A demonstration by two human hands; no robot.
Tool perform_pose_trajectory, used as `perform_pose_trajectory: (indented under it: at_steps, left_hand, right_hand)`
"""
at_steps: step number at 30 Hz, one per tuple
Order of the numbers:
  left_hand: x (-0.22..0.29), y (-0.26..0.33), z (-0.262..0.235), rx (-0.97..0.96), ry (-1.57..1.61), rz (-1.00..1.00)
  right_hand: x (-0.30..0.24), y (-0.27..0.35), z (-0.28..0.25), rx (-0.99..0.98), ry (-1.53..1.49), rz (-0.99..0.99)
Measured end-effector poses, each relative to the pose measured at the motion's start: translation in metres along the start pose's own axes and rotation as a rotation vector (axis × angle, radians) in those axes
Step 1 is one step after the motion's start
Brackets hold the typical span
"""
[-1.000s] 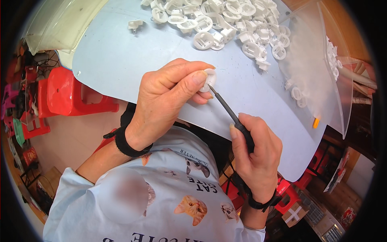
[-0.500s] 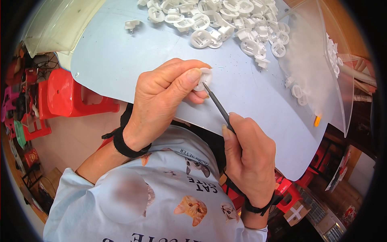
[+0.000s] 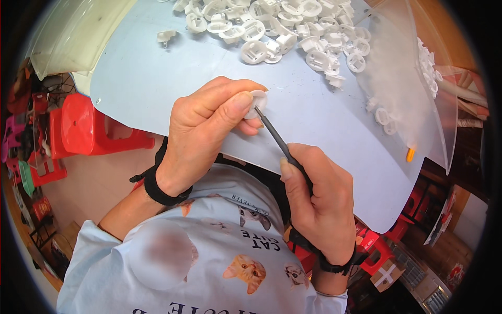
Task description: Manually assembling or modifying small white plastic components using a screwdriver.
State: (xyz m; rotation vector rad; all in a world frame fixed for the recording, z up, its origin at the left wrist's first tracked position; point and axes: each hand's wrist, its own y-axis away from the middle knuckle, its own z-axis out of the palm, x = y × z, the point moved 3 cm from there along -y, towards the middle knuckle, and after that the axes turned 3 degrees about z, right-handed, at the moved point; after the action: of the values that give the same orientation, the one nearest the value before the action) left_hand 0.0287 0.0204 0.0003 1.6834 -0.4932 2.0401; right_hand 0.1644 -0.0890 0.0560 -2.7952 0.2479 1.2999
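Observation:
My left hand (image 3: 214,118) pinches a round white plastic part (image 3: 256,104) between thumb and fingers, above the near edge of the table. The part is a small disc with a raised or recessed middle. In my right hand (image 3: 321,196) is a slim dark grey pointed tool (image 3: 274,134), held like a pen. Its narrow tip meets the face of the disc near the middle. Whether the tool is a pair of tweezers or a blade cannot be made out. My fingers cover the disc's left side.
A heap of similar white parts (image 3: 253,30) lies at the far side of the light blue tabletop (image 3: 314,125). One part (image 3: 166,37) sits apart at left. A clear plastic bin (image 3: 402,78) stands at right, by an orange piece (image 3: 410,154). Red stools (image 3: 86,123) stand left.
Both hands, the disc and the tool have shifted slightly left in the picture, as has the whole table scene. The tool's tip stays at the disc. Both grips are unchanged.

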Motion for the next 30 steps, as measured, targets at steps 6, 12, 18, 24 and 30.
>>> perform_pose_trajectory:
  at_steps: [6, 12, 18, 24, 30]
  left_hand:
    - [0.001, 0.001, 0.001, 0.026, 0.022, -0.023]
    - [0.001, 0.003, 0.001, 0.054, 0.042, -0.021]
    - [0.001, 0.002, -0.001, 0.073, 0.106, -0.047]
    - [-0.001, 0.003, -0.003, 0.067, 0.228, -0.102]
    - [-0.002, 0.004, -0.004, 0.084, 0.243, -0.111]
  right_hand:
    - [-0.016, 0.001, -0.001, 0.075, 0.306, -0.004]
    - [-0.020, 0.004, -0.007, 0.111, 0.386, -0.014]
    - [-0.022, 0.009, -0.018, 0.110, 0.338, 0.014]
    - [-0.023, 0.010, -0.021, 0.100, 0.315, -0.005]
    - [-0.029, 0.007, -0.021, 0.082, 0.297, -0.031]
